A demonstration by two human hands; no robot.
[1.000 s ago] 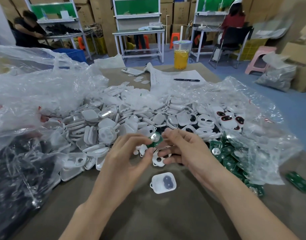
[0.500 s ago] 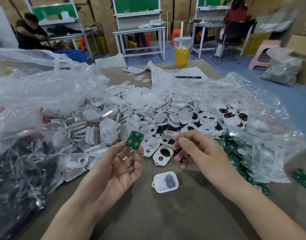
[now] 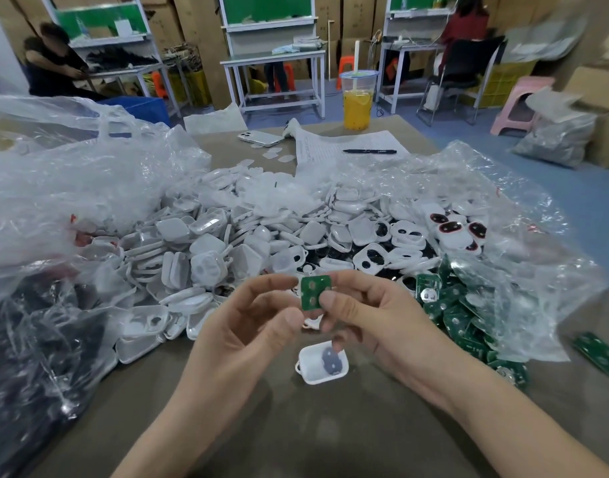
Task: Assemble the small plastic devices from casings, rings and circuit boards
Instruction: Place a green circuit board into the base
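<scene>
Green circuit board [image 3: 313, 293], in the left hand [image 3: 248, 336] alone half a second ago, is now pinched mid-frame by the right hand [image 3: 372, 322]. The left's curled fingers meet its edge, though its grip is unclear. The open white casing [image 3: 313, 372] lies on the desk [image 3: 330, 443] just below, so seating the board looks next.

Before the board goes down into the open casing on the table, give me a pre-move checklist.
1. Grip on the circuit board: the right hand pinches it between thumb and forefinger. ok
2. Left hand off the board: its index fingertip sits at the board's left edge, contact unclear. cannot tell
3. Casing open side up on the table, just below the hands. ok
4. Grey pad present inside the casing. ok
5. Board turned the right way: round contacts face the camera; which side should go down is not shown. cannot tell
</scene>
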